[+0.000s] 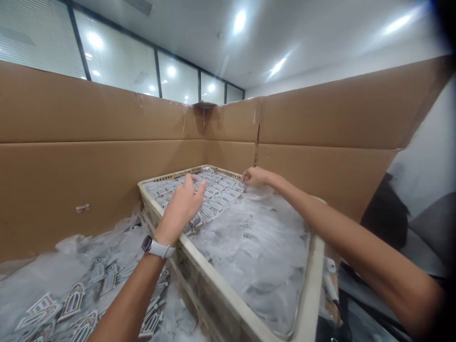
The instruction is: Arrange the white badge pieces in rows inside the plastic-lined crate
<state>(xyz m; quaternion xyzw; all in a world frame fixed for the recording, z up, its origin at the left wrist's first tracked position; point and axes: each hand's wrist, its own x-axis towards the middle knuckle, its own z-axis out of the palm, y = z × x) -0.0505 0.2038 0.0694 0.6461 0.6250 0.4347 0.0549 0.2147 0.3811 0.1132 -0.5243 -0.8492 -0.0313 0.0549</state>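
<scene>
Left fingers: the left hand [187, 202] hung over the crate with thumb and forefinger spread wide, nothing visible between them; the other fingers were mostly hidden.
Right fingers: the right hand [255, 177] was curled narrow near the crate's far right rim, with filmy plastic just below the fingertips; whether a bit of it was pinched could not be told.
Printed pieces: the rows of pale, arch-patterned pieces [223, 192] lay under and beyond the left fingers, and to the left of the right fingers.
Plastic film: the cloudy, crumpled film [249, 256] spread from just below the right fingers toward the wearer, right of the left fingers, with faint shapes beneath it.
Crate: the cream plastic crate [315, 266] lay beneath both sets of fingers, its perforated far rim beyond them.
Loose pieces: similar arched pieces [73, 300] lay scattered among clear plastic [50, 266], below and well left of the left fingers.
Watch: a pale-strapped watch [158, 247] circled the left wrist, behind the fingers.
Cardboard: tall brown cardboard walls [89, 171] rose beyond both hands and met in a corner; a small piece [83, 208] showed against the wall, well left of the left fingers.
Background: glazed panels [117, 52] stood far beyond the fingers, above the cardboard.
</scene>
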